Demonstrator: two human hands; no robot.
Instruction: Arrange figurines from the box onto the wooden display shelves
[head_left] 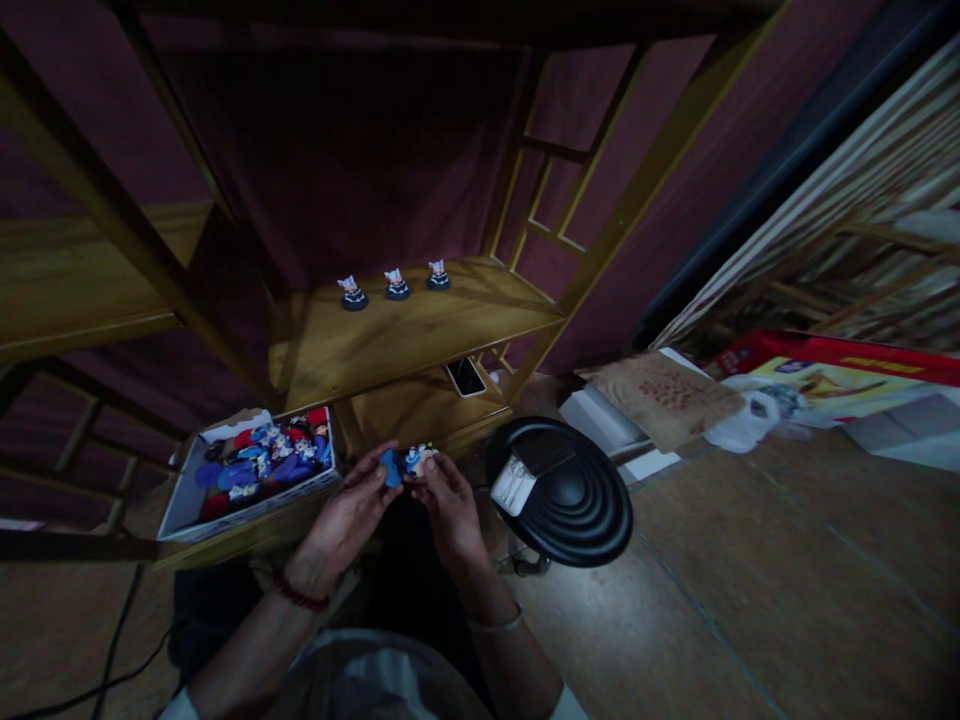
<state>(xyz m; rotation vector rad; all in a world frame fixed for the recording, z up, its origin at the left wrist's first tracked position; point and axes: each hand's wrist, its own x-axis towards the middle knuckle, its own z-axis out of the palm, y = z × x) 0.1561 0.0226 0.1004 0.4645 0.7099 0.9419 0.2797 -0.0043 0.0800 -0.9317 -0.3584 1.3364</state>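
Hand positions: the left hand [349, 515] pinches a small, rounded, bright-blue piece [391, 469] between thumb and fingers; the right hand [450, 502] pinches a small blue-and-white figurine [415, 459] in the same manner. Both parts are at the lower centre of the frame, side by side, with what looks like a narrow gap between them. Step in hand, judged from this posture: joining or inspection of the pair; which of the two cannot be confirmed. Next move, on that reading, calls for steady wrists, light fingertip pressure and alignment of the facing edges.

Appearance: the bright-blue piece is plain and uniform in colour; the figurine shows blue and white areas and a paler portion near the right thumb. Finer detail is too small to read.

Lower left of the frame: an open white box [180, 502] contains a mixed heap of blue, red and white toy pieces [262, 455]. Upper centre: three white-topped figurines on dark round bases [396, 285] stand upright in a row on a yellow-brown wooden shelf [420, 330]. Right of centre: a black, round, ridged stool [600, 505].
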